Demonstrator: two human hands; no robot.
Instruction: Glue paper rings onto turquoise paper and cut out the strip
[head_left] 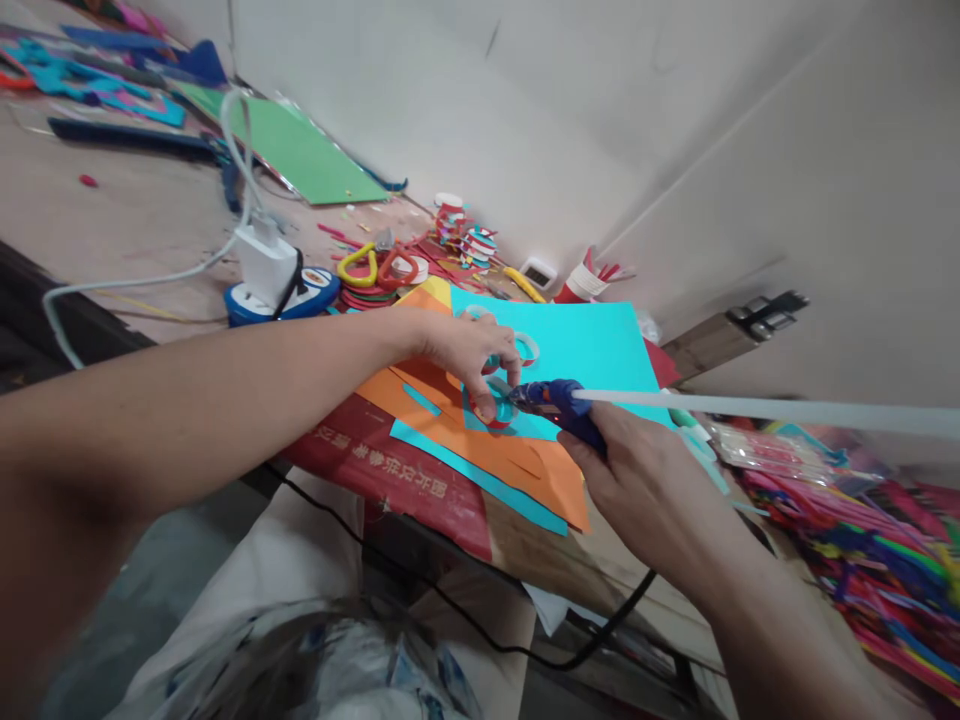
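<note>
My left hand (472, 355) is closed, thumb and fingers pinching a small red and white ring (501, 420), apparently of paper. The ring stands on a bright blue sheet (592, 345). A second ring (527, 348) is just behind my fingers. My right hand (622, 455) is wrapped round a blue hot glue gun (562, 398). Its nozzle is at the ring, but I cannot tell whether they touch. A long white glue stick (750, 405) juts from the back of the gun. Under the blue sheet lie orange sheets (559, 480) and a blue strip (480, 478).
Behind my left hand are yellow-handled scissors (358, 265) and a white plug adapter (264, 262) on a blue base. A green sheet (300, 150) and pliers (142, 138) lie far left. Colourful pipe cleaners (870, 550) crowd the right. A black cord (420, 575) hangs along the front edge.
</note>
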